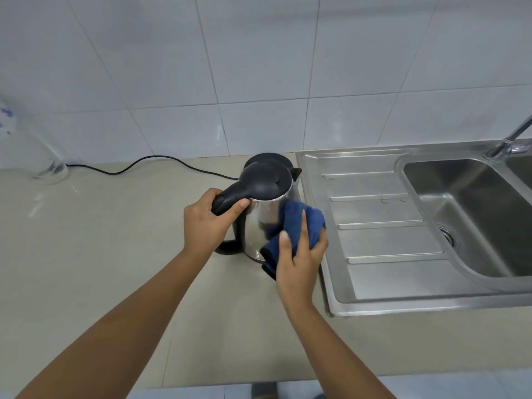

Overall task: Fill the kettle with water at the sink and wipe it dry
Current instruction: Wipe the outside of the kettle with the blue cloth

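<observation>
We hold the kettle and rub it with a cloth.

Our left hand [205, 223] has a tight grip on the black handle of the kettle [263, 203], which is tilted on the table [86, 254]. Our right hand [302, 254] presses the blue cloth [293, 223] on its shiny side. The sink [466, 208] is just right of that grip.

We see a clear bottle [43, 156] standing far left on the beige counter [100, 269], a black cord [149, 161] trailing along the white tiled wall [259, 67].
</observation>
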`<state>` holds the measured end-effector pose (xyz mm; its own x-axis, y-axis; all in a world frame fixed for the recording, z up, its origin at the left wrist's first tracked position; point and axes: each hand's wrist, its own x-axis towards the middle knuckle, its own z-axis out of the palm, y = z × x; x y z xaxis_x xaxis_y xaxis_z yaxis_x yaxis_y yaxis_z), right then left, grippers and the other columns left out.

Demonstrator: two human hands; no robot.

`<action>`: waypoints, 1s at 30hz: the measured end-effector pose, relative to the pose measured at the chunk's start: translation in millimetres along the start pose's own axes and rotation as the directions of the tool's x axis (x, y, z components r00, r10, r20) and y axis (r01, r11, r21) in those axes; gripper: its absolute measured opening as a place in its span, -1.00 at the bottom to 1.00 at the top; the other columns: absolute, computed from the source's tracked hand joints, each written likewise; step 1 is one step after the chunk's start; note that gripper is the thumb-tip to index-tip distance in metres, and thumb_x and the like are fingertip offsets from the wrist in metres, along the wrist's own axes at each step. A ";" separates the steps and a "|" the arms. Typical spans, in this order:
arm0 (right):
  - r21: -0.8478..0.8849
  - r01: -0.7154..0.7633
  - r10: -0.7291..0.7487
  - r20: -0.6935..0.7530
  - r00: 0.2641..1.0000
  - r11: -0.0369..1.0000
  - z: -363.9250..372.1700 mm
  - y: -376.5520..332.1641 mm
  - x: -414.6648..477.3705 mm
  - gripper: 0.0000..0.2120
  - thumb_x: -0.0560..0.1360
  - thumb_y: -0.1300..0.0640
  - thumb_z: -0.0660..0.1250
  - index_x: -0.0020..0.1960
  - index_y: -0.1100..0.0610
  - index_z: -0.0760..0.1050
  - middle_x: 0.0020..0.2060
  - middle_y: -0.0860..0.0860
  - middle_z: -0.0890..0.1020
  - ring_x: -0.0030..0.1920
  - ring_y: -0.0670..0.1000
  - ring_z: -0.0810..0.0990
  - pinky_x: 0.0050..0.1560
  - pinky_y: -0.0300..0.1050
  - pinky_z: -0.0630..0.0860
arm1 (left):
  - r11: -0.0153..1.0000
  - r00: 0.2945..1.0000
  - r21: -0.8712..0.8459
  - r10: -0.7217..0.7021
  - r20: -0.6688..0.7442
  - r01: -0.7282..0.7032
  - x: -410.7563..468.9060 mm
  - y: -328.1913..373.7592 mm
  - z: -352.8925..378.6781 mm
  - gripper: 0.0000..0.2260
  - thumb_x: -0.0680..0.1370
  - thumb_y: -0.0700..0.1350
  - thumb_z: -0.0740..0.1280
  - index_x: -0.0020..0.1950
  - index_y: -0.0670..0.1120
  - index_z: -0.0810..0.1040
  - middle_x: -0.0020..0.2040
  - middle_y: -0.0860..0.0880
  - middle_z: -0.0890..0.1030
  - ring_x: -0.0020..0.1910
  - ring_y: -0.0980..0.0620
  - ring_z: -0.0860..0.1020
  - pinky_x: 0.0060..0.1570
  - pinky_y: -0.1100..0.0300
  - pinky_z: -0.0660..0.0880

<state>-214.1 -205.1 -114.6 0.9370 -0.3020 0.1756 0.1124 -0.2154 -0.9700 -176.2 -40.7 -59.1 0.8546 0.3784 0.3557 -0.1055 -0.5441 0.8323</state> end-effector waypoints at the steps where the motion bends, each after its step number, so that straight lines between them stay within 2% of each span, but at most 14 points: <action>1: -0.008 0.044 -0.044 -0.002 0.999 0.999 1.2 -8.0 8.2 -0.48 0.55 -0.26 0.20 0.46 -0.37 0.12 0.39 -0.18 0.21 0.37 -0.08 0.35 0.25 -0.23 0.38 | 1.000 1.000 -0.002 0.001 0.003 -0.001 1.6 -0.3 0.3 -0.66 0.35 0.26 0.43 -0.15 0.01 0.56 -0.39 0.14 0.55 -0.34 0.18 0.53 -0.32 0.42 0.43; 4: 0.015 0.053 -0.053 0.024 0.998 0.999 -0.8 -18.6 43.2 -0.53 0.50 -0.40 0.12 0.39 -0.38 0.28 0.42 -0.20 0.21 0.40 -0.13 0.31 0.26 -0.27 0.35 | 1.000 1.000 -0.005 -0.001 0.007 0.001 7.5 -0.4 2.9 -0.68 0.35 0.25 0.43 -0.16 0.02 0.56 -0.42 0.15 0.54 -0.38 0.17 0.52 -0.34 0.42 0.41; 7: 0.084 -0.091 0.083 0.095 0.992 0.992 -6.0 -8.9 72.8 -0.56 0.53 -0.29 0.19 0.36 -0.19 0.44 0.34 -0.14 0.30 0.29 -0.13 0.42 0.04 -0.46 0.35 | 1.000 1.000 -0.016 -0.009 0.003 0.009 14.4 0.1 6.0 -0.67 0.34 0.25 0.44 -0.15 0.00 0.58 -0.40 0.20 0.54 -0.38 0.20 0.51 -0.33 0.45 0.40; 9: 0.119 -0.231 0.216 0.123 0.969 0.966 -6.8 4.0 79.2 -0.54 0.59 -0.16 0.21 0.40 0.04 0.41 0.31 -0.06 0.34 0.28 -0.03 0.46 0.03 -0.41 0.34 | 1.000 1.000 -0.018 -0.012 -0.004 0.012 18.6 -0.3 7.3 -0.66 0.34 0.24 0.44 -0.14 -0.01 0.58 -0.41 0.23 0.54 -0.37 0.22 0.51 -0.33 0.46 0.40; 11: 0.111 -0.310 0.299 0.105 0.948 0.944 -5.9 13.3 71.5 -0.53 0.61 -0.10 0.21 0.41 0.14 0.39 0.32 0.00 0.35 0.31 0.02 0.46 0.08 -0.30 0.35 | 1.000 1.000 -0.019 -0.008 -0.008 0.008 20.4 -2.2 8.3 -0.67 0.35 0.24 0.44 -0.15 0.00 0.58 -0.40 0.23 0.54 -0.37 0.22 0.51 -0.33 0.46 0.39; 13: 0.080 -0.251 0.246 0.060 0.967 0.965 -0.5 11.0 53.6 -0.52 0.59 -0.13 0.23 0.42 0.10 0.41 0.33 -0.05 0.33 0.31 0.00 0.46 0.15 -0.23 0.41 | 1.000 1.000 -0.020 -0.002 -0.013 0.002 20.5 -3.4 7.9 -0.69 0.35 0.24 0.44 -0.15 0.02 0.57 -0.38 0.22 0.55 -0.36 0.22 0.52 -0.32 0.47 0.39; 15: 0.077 -0.109 0.109 0.007 0.994 0.991 8.0 -3.6 40.6 -0.53 0.56 -0.17 0.25 0.41 -0.03 0.42 0.36 -0.08 0.31 0.32 -0.05 0.44 0.23 -0.17 0.46 | 1.000 1.000 -0.012 0.008 -0.007 -0.008 21.0 -2.8 7.0 -0.69 0.36 0.24 0.43 -0.15 0.02 0.57 -0.37 0.23 0.56 -0.35 0.22 0.53 -0.32 0.47 0.40; 17: 0.043 0.020 -0.019 -0.016 1.000 0.999 12.6 -21.8 46.3 -0.54 0.54 -0.20 0.24 0.41 -0.14 0.41 0.40 -0.07 0.30 0.34 -0.09 0.39 0.21 -0.28 0.40 | 1.000 1.000 -0.012 0.006 0.014 -0.006 22.0 -2.7 5.7 -0.69 0.36 0.24 0.43 -0.14 0.02 0.56 -0.37 0.23 0.55 -0.35 0.22 0.53 -0.33 0.47 0.40; 18: 0.038 0.037 -0.036 -0.006 0.999 0.999 11.7 -27.5 55.4 -0.55 0.53 -0.21 0.24 0.39 -0.14 0.43 0.41 -0.06 0.30 0.35 -0.09 0.38 0.21 -0.28 0.39 | 1.000 1.000 -0.013 0.005 0.024 -0.004 22.2 -2.8 5.1 -0.69 0.36 0.24 0.42 -0.14 0.03 0.56 -0.38 0.23 0.55 -0.36 0.22 0.53 -0.34 0.47 0.39; 21: 0.102 -0.040 0.030 0.104 0.994 0.994 -2.9 -21.9 91.5 -0.62 0.56 -0.13 0.27 0.32 -0.02 0.53 0.38 -0.06 0.35 0.33 -0.07 0.44 0.31 -0.14 0.41 | 1.000 1.000 -0.016 0.011 0.027 -0.010 22.1 -3.5 5.2 -0.68 0.35 0.24 0.43 -0.13 0.01 0.57 -0.38 0.25 0.55 -0.36 0.23 0.52 -0.33 0.47 0.39; 23: 0.135 -0.148 0.118 0.208 0.971 0.980 -11.9 -6.4 105.1 -0.63 0.59 -0.07 0.26 0.35 0.03 0.50 0.35 -0.06 0.39 0.26 -0.10 0.49 0.29 -0.15 0.43 | 1.000 1.000 -0.014 0.011 0.018 -0.011 22.0 -4.1 6.5 -0.66 0.35 0.24 0.43 -0.13 -0.01 0.58 -0.39 0.24 0.54 -0.36 0.23 0.52 -0.33 0.48 0.38; 25: 0.144 -0.275 0.238 0.231 0.943 0.951 -12.4 11.1 105.4 -0.58 0.62 -0.06 0.21 0.41 0.11 0.43 0.35 0.05 0.43 0.27 -0.01 0.50 0.27 -0.13 0.45 | 1.000 1.000 -0.014 0.006 0.005 -0.006 22.1 -5.7 8.0 -0.63 0.34 0.26 0.43 -0.14 -0.03 0.58 -0.42 0.18 0.53 -0.37 0.21 0.51 -0.33 0.47 0.38; 28: 0.125 -0.343 0.329 0.121 0.937 0.931 -2.2 26.6 77.8 -0.57 0.64 -0.01 0.18 0.44 0.16 0.39 0.34 0.18 0.43 0.34 0.12 0.46 0.31 -0.10 0.41 | 1.000 1.000 -0.012 0.016 -0.016 -0.016 21.6 -6.8 9.2 -0.61 0.33 0.26 0.43 -0.14 -0.05 0.58 -0.41 0.12 0.53 -0.38 0.19 0.50 -0.34 0.45 0.39; 30: 0.079 -0.276 0.277 0.005 0.961 0.958 9.6 26.2 41.7 -0.54 0.63 -0.03 0.21 0.51 0.00 0.31 0.41 0.13 0.32 0.41 0.07 0.36 0.33 -0.20 0.32 | 1.000 1.000 -0.007 0.025 -0.014 -0.025 21.8 -6.6 10.4 -0.60 0.33 0.26 0.43 -0.14 -0.06 0.58 -0.39 0.08 0.55 -0.36 0.17 0.51 -0.33 0.43 0.40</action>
<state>-168.9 -214.4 -134.3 0.9332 -0.3449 -0.1006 -0.1252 -0.0498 -0.9909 -151.6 -36.7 -61.2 0.8445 0.3751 0.3822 -0.1306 -0.5479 0.8263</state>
